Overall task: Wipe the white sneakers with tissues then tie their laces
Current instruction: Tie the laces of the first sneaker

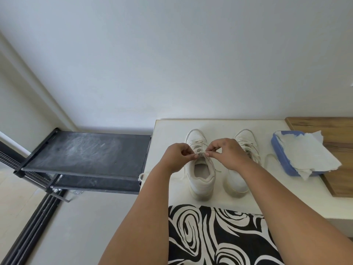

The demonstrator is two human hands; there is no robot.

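Two white sneakers stand side by side on a white table (pixel 168 131), toes pointing away from me. Over the left sneaker (pixel 201 175), my left hand (pixel 177 156) and my right hand (pixel 227 152) each pinch its laces (pixel 199 153) just above the tongue, fingertips nearly meeting. The right sneaker (pixel 245 142) is partly hidden behind my right forearm; one of its laces (pixel 267 157) trails loose on the table to the right.
A blue tissue pack (pixel 282 155) with white tissues (pixel 309 153) spilling out lies right of the sneakers, beside a wooden board (pixel 328 127). A black shelf rack (pixel 86 152) stands left of the table. Black-and-white patterned fabric (pixel 215 236) is below.
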